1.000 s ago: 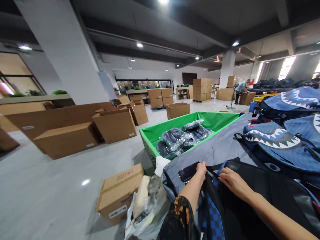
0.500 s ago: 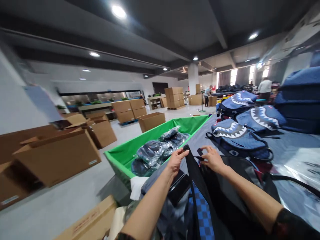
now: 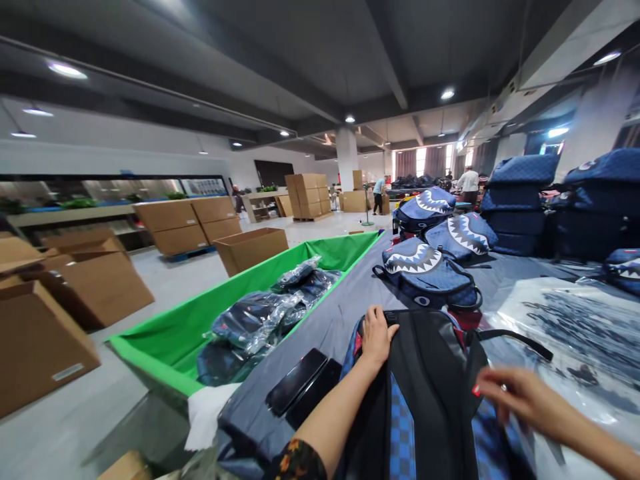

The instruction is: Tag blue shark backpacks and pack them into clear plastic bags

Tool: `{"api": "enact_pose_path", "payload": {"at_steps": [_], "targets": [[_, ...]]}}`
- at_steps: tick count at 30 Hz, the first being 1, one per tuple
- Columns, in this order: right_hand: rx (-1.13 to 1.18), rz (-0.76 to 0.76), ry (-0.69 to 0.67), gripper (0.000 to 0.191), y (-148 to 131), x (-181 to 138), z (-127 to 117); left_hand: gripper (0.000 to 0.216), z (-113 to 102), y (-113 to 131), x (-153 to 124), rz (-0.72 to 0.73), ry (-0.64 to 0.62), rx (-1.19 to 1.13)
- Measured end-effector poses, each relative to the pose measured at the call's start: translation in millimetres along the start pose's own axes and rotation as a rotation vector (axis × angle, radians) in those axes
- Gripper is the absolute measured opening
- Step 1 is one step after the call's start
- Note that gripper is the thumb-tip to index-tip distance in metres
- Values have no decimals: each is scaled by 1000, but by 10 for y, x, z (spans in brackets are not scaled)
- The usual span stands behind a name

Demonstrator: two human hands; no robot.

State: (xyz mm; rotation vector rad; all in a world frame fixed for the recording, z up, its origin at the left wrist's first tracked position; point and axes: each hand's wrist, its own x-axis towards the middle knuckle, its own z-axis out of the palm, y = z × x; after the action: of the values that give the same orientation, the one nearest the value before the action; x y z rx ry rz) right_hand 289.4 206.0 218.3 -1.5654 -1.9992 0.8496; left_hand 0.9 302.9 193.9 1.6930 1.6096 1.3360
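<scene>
A backpack (image 3: 425,393) with black padding and blue checkered panels lies on the grey-covered table, its shoulder straps facing up. My left hand (image 3: 376,337) grips its top edge by the head of the left strap, fingers over the edge. Over the right side of the bag is my right hand (image 3: 523,393), slightly blurred, with thumb and forefinger together at a small red piece (image 3: 476,390), which looks like a tag. A loose black strap (image 3: 520,337) curves out from the bag's upper right.
Left of the backpack lie two black phones (image 3: 299,380). Beyond stands a green fabric bin (image 3: 150,340) with bagged backpacks. Shark-mouth backpacks (image 3: 430,273), stacked bags (image 3: 515,200) and clear plastic bags (image 3: 580,333) occupy the table. Cardboard boxes (image 3: 100,280) stand leftward; people work farther back.
My view has turned right. My left hand has gone from the raised strap to the bag's top edge. My right hand has left the black strap piece and moved down to the right.
</scene>
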Motion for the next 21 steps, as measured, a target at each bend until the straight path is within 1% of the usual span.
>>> {"api": "enact_pose_path", "payload": {"at_steps": [1,2,4,5,6,8,10,12,14,15,18,21], "targets": [[3,118,75,52,72,137,-138,45,32,72,-3,68,-35,78],[9,257,170,52,138,295,-240,47,84,154,0,149,-97,155],[26,435,248,52,230,628,-329,39,260,331,17,308,-280,266],[39,467,252,51,253,780,-328,35,377,415,30,363,-375,285],[50,463,249,48,260,910,-309,32,505,488,47,392,-453,277],[75,410,295,41,235,1069,-262,38,752,595,85,424,-555,262],[94,333,379,39,172,1081,-242,42,937,642,113,456,-614,247],[104,261,444,41,81,962,-243,28,1038,637,111,497,-636,221],[56,139,476,41,-45,765,-221,13,1074,596,76,540,-635,201],[8,58,481,40,-123,656,-192,10,1077,568,52,558,-631,195],[-166,-165,472,32,-407,356,-41,9,1076,482,-1,582,-611,180],[-224,-297,522,27,-661,126,100,11,1074,433,-3,560,-575,161]]}}
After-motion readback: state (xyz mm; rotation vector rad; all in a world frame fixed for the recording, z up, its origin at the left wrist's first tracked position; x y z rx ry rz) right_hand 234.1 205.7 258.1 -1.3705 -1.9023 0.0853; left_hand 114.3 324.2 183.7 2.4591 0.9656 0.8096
